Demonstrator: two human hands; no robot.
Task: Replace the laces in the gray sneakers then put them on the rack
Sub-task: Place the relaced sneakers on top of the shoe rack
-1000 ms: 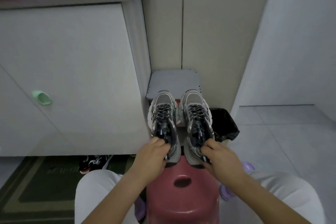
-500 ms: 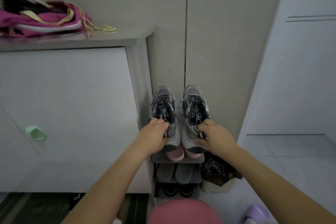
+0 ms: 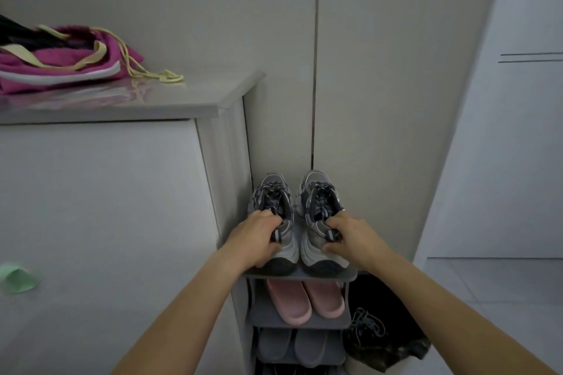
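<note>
1. We see the pair of gray sneakers side by side on the top shelf of the narrow gray tiered rack point(image 3: 304, 276). Their toes point at the pale wall and their heels sit at the shelf's front edge.
2. The left gray sneaker point(image 3: 272, 184) and the right gray sneaker point(image 3: 316, 183) are chunky. They have rounded mesh toes, smooth darker overlays, thick ridged pale soles and dark laces criss-crossed up the tongues.
3. Any logo or writing on the sneakers is too blurred for us to read.
4. The left hand point(image 3: 256, 237) grips the heel of the left sneaker. Its fingers point(image 3: 268, 218) are curled tight together over the collar and hook into the opening.
5. The right hand point(image 3: 356, 236) grips the right sneaker the same way. Its fingers point(image 3: 336, 219) are bent into the opening, and the thumb is pressed against the heel below.
6. One shelf down lies a pair of smooth pink foam slippers point(image 3: 304, 301). Below those lies a pair of flat gray slippers point(image 3: 292, 347).
7. Just right of the rack, on the floor, a crumpled dark bag point(image 3: 393, 344) holds a tangle of gray cord point(image 3: 367, 326).
8. To the left stands a white cabinet with a glossy pale counter point(image 3: 182, 94). On the counter lies a soft magenta fabric drawstring bag point(image 3: 61, 67) trailing yellow cords.
9. A small mint-green rounded handle point(image 3: 16, 278) sticks out from the cabinet front.
</note>
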